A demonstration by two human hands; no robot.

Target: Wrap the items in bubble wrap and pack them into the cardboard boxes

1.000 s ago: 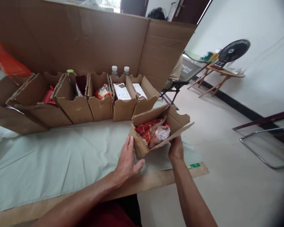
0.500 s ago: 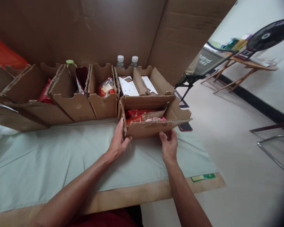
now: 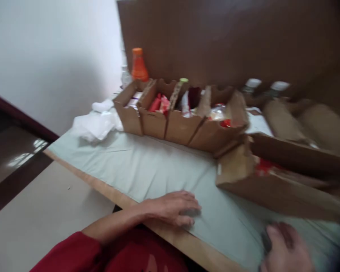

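My left hand [image 3: 174, 207] rests near the table's front edge, fingers apart, holding nothing. At the lower right my right hand [image 3: 286, 247] is blurred over the cloth [image 3: 124, 155]; whether it holds anything is unclear. Beyond it sits a cardboard box [image 3: 286, 196] with red packets [image 3: 268, 166] inside, touched by neither hand. Behind and to the left runs a row of cardboard bins [image 3: 153, 124]. They hold red packets [image 3: 158, 104], a clear-wrapped snack [image 3: 219, 113] and a white box [image 3: 257, 122].
White plastic bags [image 3: 98, 124] lie at the table's left end. An orange bottle [image 3: 139, 66] and white-capped bottles [image 3: 252, 85] stand behind the bins. A tall cardboard panel [image 3: 215, 41] rises at the back, beside a white wall [image 3: 59, 45].
The view has swung left, bringing the bags and orange bottle into sight. Both hands have come off the front box; my left hand is now near the table edge.
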